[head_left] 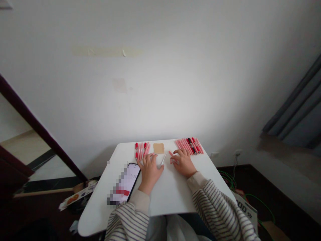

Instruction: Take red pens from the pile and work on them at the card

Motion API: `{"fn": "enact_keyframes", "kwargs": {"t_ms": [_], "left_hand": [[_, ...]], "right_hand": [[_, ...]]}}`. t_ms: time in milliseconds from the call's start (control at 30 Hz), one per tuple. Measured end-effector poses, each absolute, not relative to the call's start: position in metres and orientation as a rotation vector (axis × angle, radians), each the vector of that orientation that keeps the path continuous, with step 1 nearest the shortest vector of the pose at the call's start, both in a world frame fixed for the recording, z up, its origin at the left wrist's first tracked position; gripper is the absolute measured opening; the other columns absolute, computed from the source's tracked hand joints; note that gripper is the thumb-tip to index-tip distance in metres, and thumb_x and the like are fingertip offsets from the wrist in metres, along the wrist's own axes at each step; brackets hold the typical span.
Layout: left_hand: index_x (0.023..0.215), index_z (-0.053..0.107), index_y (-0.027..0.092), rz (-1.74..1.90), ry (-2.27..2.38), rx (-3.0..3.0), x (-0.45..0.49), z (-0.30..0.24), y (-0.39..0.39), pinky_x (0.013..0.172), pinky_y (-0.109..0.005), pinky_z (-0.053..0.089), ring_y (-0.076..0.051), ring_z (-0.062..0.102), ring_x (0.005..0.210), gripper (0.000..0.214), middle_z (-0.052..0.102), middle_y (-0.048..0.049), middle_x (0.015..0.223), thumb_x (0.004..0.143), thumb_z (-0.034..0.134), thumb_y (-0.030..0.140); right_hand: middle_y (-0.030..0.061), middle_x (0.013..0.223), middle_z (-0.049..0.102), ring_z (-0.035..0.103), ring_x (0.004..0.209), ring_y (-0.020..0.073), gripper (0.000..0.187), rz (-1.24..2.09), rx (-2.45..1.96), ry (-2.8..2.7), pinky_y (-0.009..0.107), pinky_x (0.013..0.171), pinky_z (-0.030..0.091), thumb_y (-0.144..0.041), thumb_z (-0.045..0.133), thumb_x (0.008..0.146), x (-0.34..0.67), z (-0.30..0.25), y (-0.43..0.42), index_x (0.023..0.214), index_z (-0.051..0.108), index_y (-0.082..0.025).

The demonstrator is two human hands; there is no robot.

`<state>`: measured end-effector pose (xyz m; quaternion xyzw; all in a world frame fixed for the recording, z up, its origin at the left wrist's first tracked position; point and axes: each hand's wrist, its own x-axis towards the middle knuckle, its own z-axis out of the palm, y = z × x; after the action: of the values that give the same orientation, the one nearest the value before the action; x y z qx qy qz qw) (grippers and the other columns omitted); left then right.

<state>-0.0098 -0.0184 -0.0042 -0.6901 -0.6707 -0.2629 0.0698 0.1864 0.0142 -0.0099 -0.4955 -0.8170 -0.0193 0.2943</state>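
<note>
My left hand (pixel 151 169) lies over the white table with its fingers spread. Its fingertips reach the lower ends of a left row of pink and red pens (pixel 140 151), and its thumb is beside a thin white stick (pixel 164 158), perhaps a pen refill. My right hand (pixel 183 164) has its fingers curled round a pink pen part (pixel 171 153), mostly hidden under them. Beyond this hand lies a right row of pink pens (pixel 184 146), with a few red and black ones among them. Between the rows sits a small tan square (pixel 158 148).
A phone (pixel 127 182) with a lit screen lies left of my left hand on the white table (pixel 170 201). The wall (pixel 160 100) rises behind the table's far edge. Green cables (pixel 228 177) and a cardboard box (pixel 245 207) are on the floor at right.
</note>
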Motion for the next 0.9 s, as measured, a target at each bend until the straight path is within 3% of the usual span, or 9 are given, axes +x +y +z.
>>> {"fn": "enact_keyframes", "kwargs": {"t_ms": [267,500,700,900], "left_hand": [[0.111,0.063,0.028,-0.875,-1.976,-2.145,-0.002,0.001,-0.018,0.111,-0.056,0.021,-0.029,0.042,0.125,0.041,0.056,-0.0068,0.126,0.072,0.07,0.038],[0.092,0.071,0.03,-0.884,-1.948,-2.248,0.014,0.0,-0.015,0.11,-0.061,0.015,-0.029,0.039,0.125,0.018,0.055,-0.0054,0.128,0.076,0.069,0.038],[0.083,0.072,0.029,-0.834,-1.952,-2.286,0.023,0.001,-0.01,0.108,-0.067,0.011,-0.03,0.036,0.126,0.009,0.056,-0.0048,0.128,0.078,0.067,0.034],[0.086,0.072,0.029,-0.938,-1.929,-2.192,0.02,0.001,-0.008,0.11,-0.061,0.017,-0.027,0.041,0.124,0.011,0.057,-0.0043,0.126,0.081,0.063,0.031]], "right_hand": [[0.0028,0.113,0.063,0.045,0.113,0.0244,0.008,-0.059,-1.241,-2.144,0.045,0.101,0.03,-0.024,0.072,0.081,0.189,-0.016,0.019,0.083,0.075,-0.031],[0.0053,0.103,0.066,0.051,0.103,0.0223,0.01,-0.055,-1.224,-2.044,0.037,0.091,0.038,-0.028,0.063,0.089,0.193,-0.019,0.028,0.093,0.072,-0.027],[0.0031,0.09,0.068,0.053,0.097,0.0209,0.012,-0.023,-1.28,-1.966,0.036,0.091,0.035,-0.028,0.06,0.091,0.195,-0.018,0.027,0.091,0.071,-0.026],[0.0025,0.089,0.068,0.052,0.096,0.0206,0.011,-0.015,-1.321,-1.954,0.036,0.092,0.031,-0.029,0.061,0.09,0.19,-0.016,0.023,0.089,0.072,-0.027]]}}
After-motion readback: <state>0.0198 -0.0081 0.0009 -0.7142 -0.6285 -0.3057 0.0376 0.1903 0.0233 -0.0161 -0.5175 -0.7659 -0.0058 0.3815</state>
